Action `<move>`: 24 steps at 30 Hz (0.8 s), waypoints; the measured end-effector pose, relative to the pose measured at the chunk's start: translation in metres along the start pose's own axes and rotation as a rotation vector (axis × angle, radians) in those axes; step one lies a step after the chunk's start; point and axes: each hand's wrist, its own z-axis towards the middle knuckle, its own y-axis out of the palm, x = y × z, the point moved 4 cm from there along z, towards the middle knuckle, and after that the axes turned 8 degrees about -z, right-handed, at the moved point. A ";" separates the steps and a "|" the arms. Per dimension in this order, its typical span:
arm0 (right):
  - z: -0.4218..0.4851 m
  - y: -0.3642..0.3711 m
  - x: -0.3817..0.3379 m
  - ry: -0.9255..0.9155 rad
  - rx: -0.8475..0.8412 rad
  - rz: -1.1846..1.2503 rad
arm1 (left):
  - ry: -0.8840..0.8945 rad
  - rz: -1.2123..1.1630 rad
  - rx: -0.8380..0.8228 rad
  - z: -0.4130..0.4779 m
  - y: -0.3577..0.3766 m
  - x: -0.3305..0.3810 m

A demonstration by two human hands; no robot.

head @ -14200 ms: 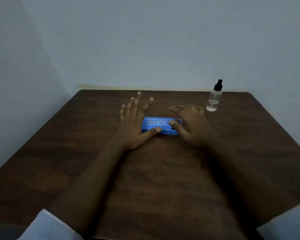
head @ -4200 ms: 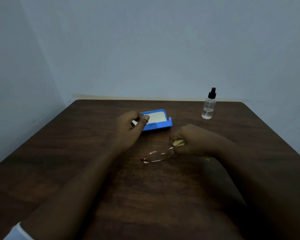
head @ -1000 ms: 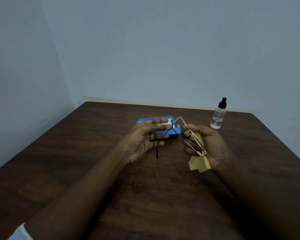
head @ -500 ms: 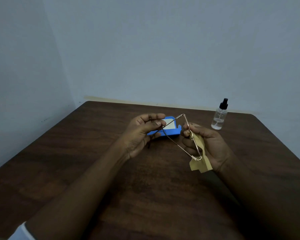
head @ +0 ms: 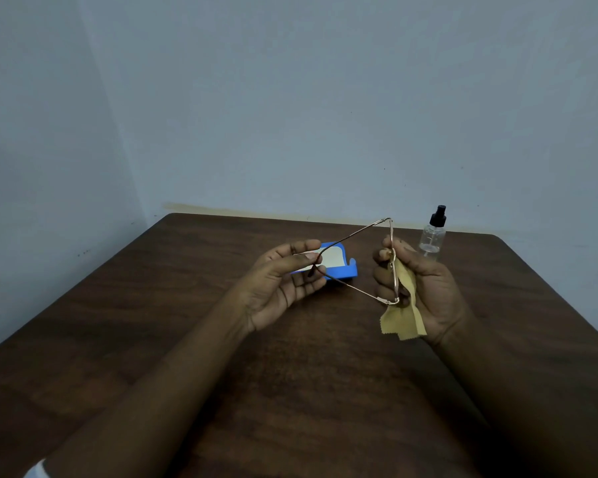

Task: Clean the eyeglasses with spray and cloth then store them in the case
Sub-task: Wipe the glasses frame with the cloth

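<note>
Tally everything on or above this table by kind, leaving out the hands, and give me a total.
eyeglasses: 1
yellow cloth: 1
blue case: 1
spray bottle: 1
Total: 4

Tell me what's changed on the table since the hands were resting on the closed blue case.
The case now lies open and the eyeglasses are out and lifted: the left hand pinches the temple tips, the right hand grips the front with the yellow cloth. The spray bottle stays standing at the far right.
</note>
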 end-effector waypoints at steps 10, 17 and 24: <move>0.001 -0.004 -0.005 -0.062 0.006 -0.050 | -0.168 -0.067 0.051 -0.005 0.004 -0.008; 0.001 -0.006 -0.003 -0.050 -0.023 -0.091 | 0.155 0.349 0.292 -0.006 -0.002 0.011; 0.003 0.000 -0.001 -0.106 -0.042 -0.244 | 0.605 0.846 0.159 -0.028 0.031 0.020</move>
